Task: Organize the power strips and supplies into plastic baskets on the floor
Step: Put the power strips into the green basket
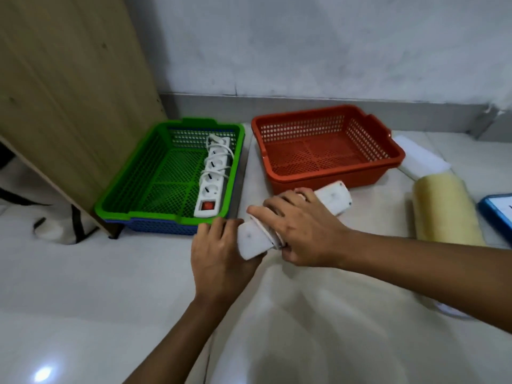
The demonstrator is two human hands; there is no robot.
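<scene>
A white power strip (333, 199) lies face down across the floor in front of the red basket (388, 159), which holds nothing. My left hand (219, 259) grips its near end from below. My right hand (302, 231) is closed over its middle, where the white cable is wound around it. A second white power strip (212, 180) with a red switch and its cable wrapped around it lies along the right side of the green basket (124, 187). The green basket sits nested on a blue basket (163, 227).
A wooden panel (69, 92) leans at the left beside the green basket. A pale yellow roll (446, 209) and a white flat packet (421, 157) lie right of the red basket. A blue-edged object (497, 212) shows at the right edge. The wall runs behind.
</scene>
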